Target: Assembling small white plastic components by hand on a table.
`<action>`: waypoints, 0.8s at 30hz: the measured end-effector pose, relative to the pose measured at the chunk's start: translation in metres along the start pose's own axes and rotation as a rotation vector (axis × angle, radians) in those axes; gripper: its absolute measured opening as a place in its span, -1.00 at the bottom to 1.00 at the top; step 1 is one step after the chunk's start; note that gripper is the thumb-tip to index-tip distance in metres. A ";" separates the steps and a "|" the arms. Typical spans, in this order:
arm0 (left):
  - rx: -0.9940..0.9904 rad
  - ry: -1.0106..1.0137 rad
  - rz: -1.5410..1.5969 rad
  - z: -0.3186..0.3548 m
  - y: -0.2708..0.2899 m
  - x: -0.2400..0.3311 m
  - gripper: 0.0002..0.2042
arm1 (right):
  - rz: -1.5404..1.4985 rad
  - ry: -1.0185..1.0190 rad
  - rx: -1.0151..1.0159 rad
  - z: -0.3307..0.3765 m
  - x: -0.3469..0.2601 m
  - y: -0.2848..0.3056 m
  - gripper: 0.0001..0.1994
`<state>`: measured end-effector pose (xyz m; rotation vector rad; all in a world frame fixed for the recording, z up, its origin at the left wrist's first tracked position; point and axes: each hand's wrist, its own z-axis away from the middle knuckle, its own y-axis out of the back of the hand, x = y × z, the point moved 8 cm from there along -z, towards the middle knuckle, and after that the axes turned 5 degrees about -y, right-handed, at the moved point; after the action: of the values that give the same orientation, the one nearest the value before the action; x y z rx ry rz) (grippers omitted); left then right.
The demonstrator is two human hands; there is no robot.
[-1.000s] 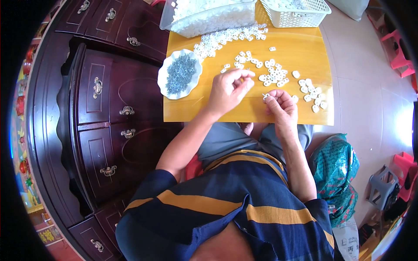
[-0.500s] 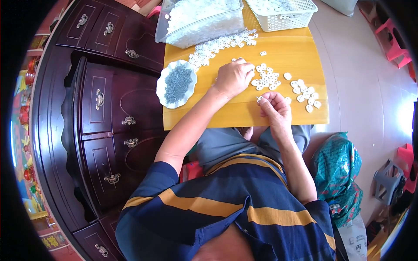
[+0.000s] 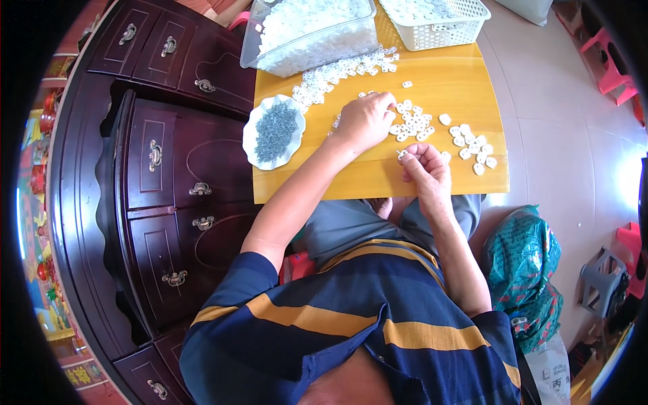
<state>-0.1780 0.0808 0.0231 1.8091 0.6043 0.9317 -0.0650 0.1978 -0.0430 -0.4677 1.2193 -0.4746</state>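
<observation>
My left hand (image 3: pixel 366 123) is over the middle of the table, its fingers pinched together at the left edge of a loose pile of small white plastic pieces with holes (image 3: pixel 413 123). Whatever lies between those fingertips is too small to make out. Closer to the table's front edge, my right hand (image 3: pixel 430 174) pinches a small white plastic piece (image 3: pixel 401 154) between thumb and fingers; a thin tip sticks up from it. A second group of white pieces (image 3: pixel 476 145) lies right of that hand. Left of my left forearm stands a scalloped white dish (image 3: pixel 251 135) heaped with thin grey metal pins (image 3: pixel 275 131).
A clear plastic bin (image 3: pixel 317 59) full of white pieces and a perforated white basket (image 3: pixel 445 37) stand at the table's far side. More pieces (image 3: pixel 331 79) spread before the bin. A dark wooden cabinet (image 3: pixel 155 155) borders the left; a green bag (image 3: pixel 523 250) sits on the right floor.
My left hand has shifted very slightly, its fingertips lifting a little away from me at the pile. My right hand stays in place with the white piece.
</observation>
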 end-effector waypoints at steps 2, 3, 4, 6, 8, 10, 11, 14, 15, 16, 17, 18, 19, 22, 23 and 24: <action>0.155 0.042 0.246 0.008 0.021 0.000 -0.92 | -0.006 -0.008 0.006 0.002 -0.002 0.000 -0.90; 0.140 0.070 0.329 0.012 0.028 0.003 -0.90 | -0.012 -0.015 0.013 0.002 -0.002 0.000 -0.90; 0.139 0.072 0.330 0.018 0.032 0.010 -0.90 | -0.012 -0.018 0.014 0.002 -0.001 0.000 -0.90; 0.195 0.193 0.646 0.034 0.033 0.015 -0.90 | -0.122 -0.007 0.070 0.001 -0.001 0.007 -0.91; 0.189 0.248 0.875 0.056 0.019 0.026 -0.93 | -0.151 -0.015 0.092 -0.002 0.000 0.009 -0.93; 0.211 0.291 1.037 0.075 0.001 0.039 -0.94 | -0.330 -0.061 0.126 -0.001 0.003 0.009 -0.93; 0.247 0.330 1.194 0.081 -0.008 0.049 -0.93 | -0.393 -0.038 0.098 -0.002 0.003 0.006 -0.94; 0.132 0.433 1.284 0.098 -0.032 0.064 -0.94 | -0.431 0.029 0.115 -0.002 0.000 0.006 -0.95; 0.142 0.374 1.209 0.101 -0.032 0.068 -0.95 | -0.451 0.021 0.133 -0.002 0.003 0.005 -0.96; 0.153 0.315 1.132 0.104 -0.033 0.072 -0.96 | -0.445 0.021 0.131 -0.001 0.002 0.003 -0.96; 0.218 0.264 1.090 0.105 -0.029 0.075 -0.95 | -0.448 -0.003 0.151 0.001 0.003 0.001 -0.96; 0.226 0.264 1.093 0.107 -0.027 0.073 -0.95 | -0.452 -0.027 0.171 0.003 0.004 0.000 -0.95; 0.185 0.266 1.090 0.109 -0.028 0.072 -0.95 | -0.444 -0.028 0.166 0.004 0.004 -0.002 -0.95; 0.100 0.270 1.098 0.115 -0.023 0.070 -0.94 | -0.426 -0.019 0.140 0.008 0.004 -0.007 -0.95; 0.047 0.270 1.108 0.117 -0.022 0.071 -0.93 | -0.402 -0.036 0.111 0.008 0.005 -0.011 -0.94; 0.056 0.268 1.113 0.118 -0.016 0.070 -0.93 | -0.377 -0.053 0.082 0.009 0.006 -0.015 -0.94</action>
<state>-0.0410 0.0757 0.0041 2.0617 -0.3170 1.9073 -0.0560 0.1828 -0.0365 -0.6392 1.0580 -0.8258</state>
